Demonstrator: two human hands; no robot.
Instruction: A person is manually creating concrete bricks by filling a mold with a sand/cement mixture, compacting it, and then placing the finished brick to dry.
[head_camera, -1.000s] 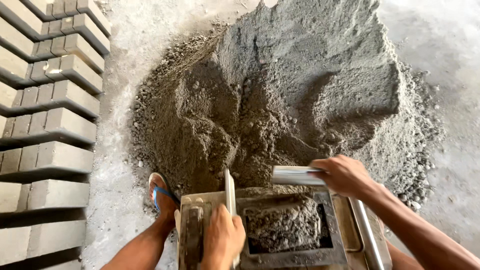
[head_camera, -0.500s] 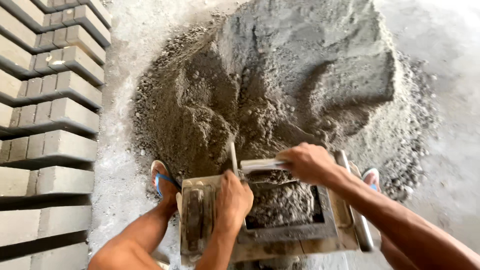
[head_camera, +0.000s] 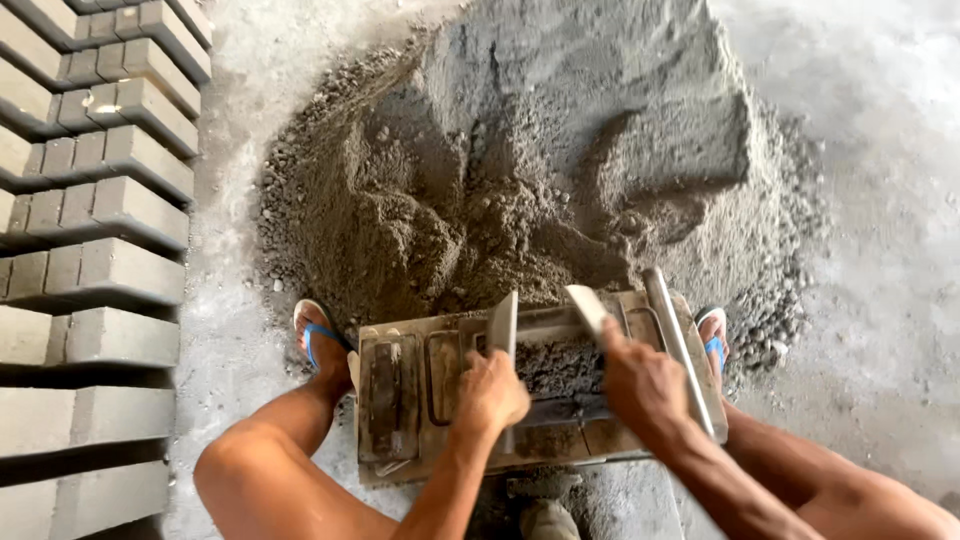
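Observation:
A rusty metal brick mould (head_camera: 400, 400) sits on the ground between my feet, its open cavity packed with damp grey mix (head_camera: 558, 364). My left hand (head_camera: 490, 393) grips a flat metal blade (head_camera: 502, 325) standing on edge at the cavity's left side. My right hand (head_camera: 643, 383) holds a second flat blade (head_camera: 588, 308) angled over the cavity's right side. A metal bar (head_camera: 678, 345) runs along the mould's right edge.
A large heap of grey sand-cement mix (head_camera: 540, 170) lies just beyond the mould. Rows of moulded grey blocks (head_camera: 90, 230) line the left. My feet in blue sandals, the left (head_camera: 318, 340) and the right (head_camera: 713, 340), flank the mould. Bare concrete floor (head_camera: 880, 250) spreads right.
Both hands have come closer together over the cavity. The right hand's blade has swung from lying across the mould's far edge to angling down at the mix.

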